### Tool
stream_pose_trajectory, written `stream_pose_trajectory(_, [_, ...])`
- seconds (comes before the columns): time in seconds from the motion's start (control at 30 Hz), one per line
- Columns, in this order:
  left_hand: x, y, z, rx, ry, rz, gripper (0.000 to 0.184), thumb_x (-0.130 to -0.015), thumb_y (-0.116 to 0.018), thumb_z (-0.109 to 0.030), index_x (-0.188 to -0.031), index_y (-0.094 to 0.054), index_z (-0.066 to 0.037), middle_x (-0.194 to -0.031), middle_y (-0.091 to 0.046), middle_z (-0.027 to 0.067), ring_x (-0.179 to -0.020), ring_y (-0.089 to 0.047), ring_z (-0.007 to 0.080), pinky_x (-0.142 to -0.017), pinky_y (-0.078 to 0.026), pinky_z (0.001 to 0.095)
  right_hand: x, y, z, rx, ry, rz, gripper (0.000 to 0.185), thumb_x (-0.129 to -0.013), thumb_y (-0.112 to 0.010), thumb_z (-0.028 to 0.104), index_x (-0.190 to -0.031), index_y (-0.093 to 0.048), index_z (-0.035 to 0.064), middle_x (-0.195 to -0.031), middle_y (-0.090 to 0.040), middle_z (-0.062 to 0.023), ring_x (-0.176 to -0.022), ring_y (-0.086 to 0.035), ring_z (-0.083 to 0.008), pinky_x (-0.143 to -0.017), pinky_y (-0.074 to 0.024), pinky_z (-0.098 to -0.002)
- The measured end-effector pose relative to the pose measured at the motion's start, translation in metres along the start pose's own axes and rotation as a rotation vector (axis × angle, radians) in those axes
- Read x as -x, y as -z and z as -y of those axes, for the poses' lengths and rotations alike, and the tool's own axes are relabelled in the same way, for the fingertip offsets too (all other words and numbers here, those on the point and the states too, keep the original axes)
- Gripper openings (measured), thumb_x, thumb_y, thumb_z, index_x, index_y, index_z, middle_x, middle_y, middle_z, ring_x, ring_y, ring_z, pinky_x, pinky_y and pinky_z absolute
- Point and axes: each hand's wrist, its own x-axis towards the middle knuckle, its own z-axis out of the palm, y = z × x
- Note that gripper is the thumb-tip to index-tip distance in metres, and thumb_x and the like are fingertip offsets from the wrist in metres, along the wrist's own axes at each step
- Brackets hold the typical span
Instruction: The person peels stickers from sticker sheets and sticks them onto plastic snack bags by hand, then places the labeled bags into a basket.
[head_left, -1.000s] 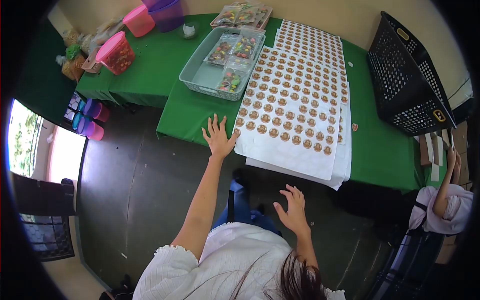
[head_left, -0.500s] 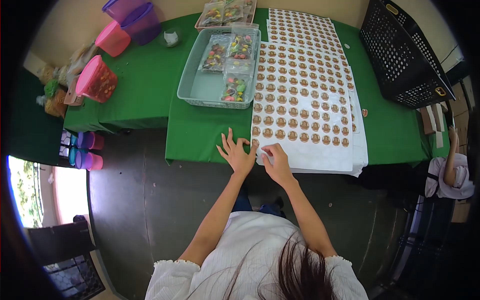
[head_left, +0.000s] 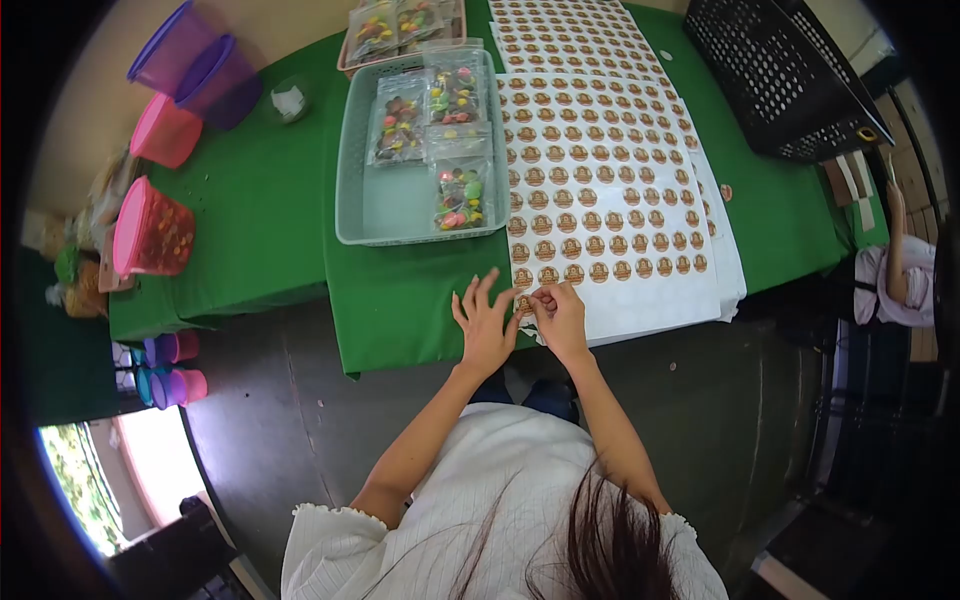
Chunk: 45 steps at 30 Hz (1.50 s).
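Note:
A white sheet of round brown stickers point(head_left: 620, 268) lies at the front edge of the green-covered table. At its lower left corner, my right hand point(head_left: 560, 318) pinches a round sticker point(head_left: 524, 303) between thumb and forefinger. My left hand point(head_left: 487, 325) is beside that corner with its fingers spread, the thumb and index tip close to the same sticker. Whether the sticker is still on the backing, I cannot tell. Just beyond my left hand stands a pale green tray point(head_left: 385, 215) holding clear bags of colourful candies point(head_left: 460, 195).
More sticker sheets point(head_left: 565, 40) lie behind. A black perforated crate point(head_left: 780, 90) stands at the right, a pink tray of bags point(head_left: 350, 62) at the back. Pink tubs point(head_left: 150, 235) and purple tubs point(head_left: 222, 85) line the left. Another person's sleeve point(head_left: 872, 285) shows at far right.
The view has shifted and tilted. My right thumb and forefinger have closed on the corner sticker, where they were apart before. My left hand stays beside it, fingers still spread.

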Motion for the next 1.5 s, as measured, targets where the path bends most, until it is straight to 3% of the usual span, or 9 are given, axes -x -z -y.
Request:
stream_pose_trajectory(0.03, [-0.001,0.003,0.002,-0.129,-0.079,0.104,0.031,-0.075,-0.057,-0.022,-0.105,-0.053,-0.019,-0.131,-0.028,0.0088,-0.122,-0.015,0.0363,-0.096,0.000,0.0549,0.000,-0.001,0.000,-0.002,-0.011,-0.018,0.007,-0.072,-0.060,0.004,-0.076,-0.055,-0.0014,-0.073,-0.049,-0.0111,-0.063,-0.053,-0.0207,-0.058,-0.0455,-0.0274])
stream_pose_trajectory(0.27, [-0.009,0.017,0.004,-0.061,-0.085,0.248,0.051,-0.072,-0.058,-0.023,-0.121,-0.043,-0.024,-0.134,-0.022,0.0073,-0.123,-0.012,0.0362,-0.095,-0.001,0.0572,0.003,-0.005,0.000,0.050,0.017,-0.043,0.008,-0.072,-0.058,0.004,-0.076,-0.053,-0.0005,-0.075,-0.049,-0.0123,-0.071,-0.052,-0.0255,-0.062,-0.0433,-0.0331])
stream_pose_trajectory(0.4, [-0.018,0.023,0.006,-0.060,-0.120,0.314,0.058,-0.069,-0.060,-0.025,-0.124,-0.040,-0.024,-0.135,-0.021,0.0080,-0.124,-0.010,0.0364,-0.097,0.002,0.0537,0.006,-0.005,0.010,0.278,0.128,-0.072,0.009,-0.073,-0.057,0.004,-0.079,-0.049,0.0010,-0.077,-0.048,-0.0112,-0.074,-0.051,-0.0267,-0.064,-0.0433,-0.0339])
stream_pose_trajectory(0.67, [-0.024,0.026,0.011,-0.074,-0.175,0.361,0.067,-0.064,-0.065,-0.026,-0.125,-0.037,-0.024,-0.136,-0.019,0.0086,-0.123,-0.011,0.0368,-0.096,-0.001,0.0556,0.004,-0.007,0.008,0.357,0.116,-0.034,0.010,-0.074,-0.054,0.007,-0.080,-0.047,0.0015,-0.081,-0.046,-0.0129,-0.078,-0.048,-0.0293,-0.066,-0.0419,-0.0371])
stream_pose_trajectory(1.33, [-0.024,0.025,0.012,-0.049,-0.168,0.347,0.068,-0.062,-0.065,-0.029,-0.125,-0.038,-0.026,-0.135,-0.020,0.0077,-0.124,-0.009,0.0355,-0.097,0.001,0.0529,0.012,0.003,0.011,0.308,0.215,0.039,0.007,-0.076,-0.049,0.005,-0.080,-0.046,0.0008,-0.078,-0.045,-0.0136,-0.076,-0.046,-0.0300,-0.068,-0.0383,-0.0377])
stream_pose_trajectory(1.43, [-0.024,0.024,0.013,-0.055,-0.169,0.345,0.068,-0.062,-0.065,-0.029,-0.125,-0.038,-0.026,-0.136,-0.020,0.0079,-0.124,-0.009,0.0354,-0.097,0.001,0.0529,0.021,0.008,0.014,0.294,0.244,0.133,0.006,-0.076,-0.049,0.005,-0.079,-0.046,0.0008,-0.079,-0.045,-0.0135,-0.076,-0.046,-0.0297,-0.069,-0.0381,-0.0368])
stream_pose_trajectory(1.5, [-0.024,0.024,0.013,-0.058,-0.172,0.342,0.068,-0.062,-0.065,-0.030,-0.125,-0.038,-0.026,-0.136,-0.019,0.0080,-0.124,-0.009,0.0354,-0.098,0.001,0.0529,0.025,0.007,0.011,0.155,0.187,0.111,0.012,-0.075,-0.052,0.007,-0.084,-0.047,0.0000,-0.079,-0.045,-0.0129,-0.078,-0.047,-0.0290,-0.069,-0.0390,-0.0361])
